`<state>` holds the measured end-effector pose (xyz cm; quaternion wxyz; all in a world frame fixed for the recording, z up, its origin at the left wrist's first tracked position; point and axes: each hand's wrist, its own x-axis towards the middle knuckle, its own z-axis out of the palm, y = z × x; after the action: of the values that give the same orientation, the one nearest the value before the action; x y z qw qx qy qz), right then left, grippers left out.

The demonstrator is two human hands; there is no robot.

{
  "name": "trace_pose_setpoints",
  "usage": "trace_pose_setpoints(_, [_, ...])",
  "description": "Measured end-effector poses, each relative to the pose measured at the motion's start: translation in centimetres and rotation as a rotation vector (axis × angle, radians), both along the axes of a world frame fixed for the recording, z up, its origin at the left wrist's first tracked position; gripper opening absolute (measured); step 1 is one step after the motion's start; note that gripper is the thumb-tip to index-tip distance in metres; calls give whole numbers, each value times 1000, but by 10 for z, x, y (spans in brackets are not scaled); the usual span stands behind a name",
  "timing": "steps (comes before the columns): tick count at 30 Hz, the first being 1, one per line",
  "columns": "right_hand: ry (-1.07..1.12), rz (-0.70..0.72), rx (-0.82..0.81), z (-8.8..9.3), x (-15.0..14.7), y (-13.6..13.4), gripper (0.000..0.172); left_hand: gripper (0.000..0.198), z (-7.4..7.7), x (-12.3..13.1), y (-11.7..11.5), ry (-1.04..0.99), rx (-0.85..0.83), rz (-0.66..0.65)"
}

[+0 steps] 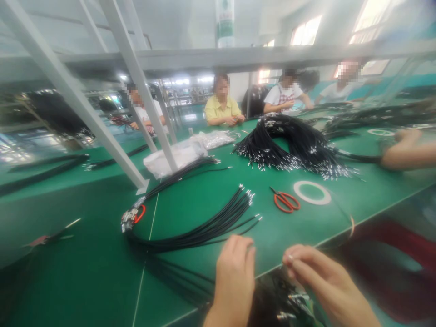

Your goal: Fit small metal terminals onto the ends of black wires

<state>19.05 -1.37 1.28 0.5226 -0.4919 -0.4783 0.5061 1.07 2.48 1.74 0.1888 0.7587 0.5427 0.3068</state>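
Note:
My left hand (235, 274) is at the near table edge, its fingers bent and pressed together; whatever they hold is hidden. To its right, my right hand (327, 279) is closed in a pinch, with a tiny pale spot at the fingertips that I cannot make out. Below and between the hands is a dark, blurred heap of cables with metal ends (288, 314). Beyond my left hand, a bundle of black cables (190, 236) with silvery tips curves across the green table (190, 197). A red loop (140, 214) shows beside its bend.
Red-handled scissors (286, 202) and a white ring (312, 192) lie ahead. Behind them is a large pile of black cables (289, 141). Plastic bags (180, 154) lie by a metal post (126, 150). A co-worker's arm (407, 150) reaches in at right; several people sit opposite.

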Motion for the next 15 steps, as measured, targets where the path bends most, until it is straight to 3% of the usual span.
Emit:
trace_pose_setpoints(3, [-76,11,-7,-1,2,0,15,18,6,-3,16,255,-13,58])
trace_pose_setpoints(7, [-112,-11,-9,0,2,0,17,19,8,-4,32,352,-41,90])
trace_pose_setpoints(15, [-187,-53,34,4,-9,9,18,24,14,-23,32,248,-24,76])
